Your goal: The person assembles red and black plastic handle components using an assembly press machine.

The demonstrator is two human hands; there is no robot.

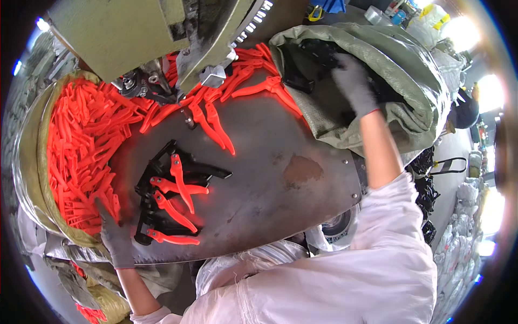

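My left hand (117,240), in a grey glove, reaches to the edge of a heap of red plastic handles (89,146) in a sack at the left. Its fingers are apart among the lowest handles. My right hand (353,83), also gloved in grey, is inside a green woven sack (332,116) at the far right, over black parts (318,51); its fingers are blurred and partly hidden. Between my arms, several black angular parts (154,186) lie on the dark metal table with red handles (183,183) on top of them.
A large greenish machine (113,35) overhangs the table's far side, with a metal fixture (148,81) beneath it. More red handles (213,121) spread below and beside it. The worn tabletop (259,178) has a rounded near edge. Black bags (426,197) stand on the right.
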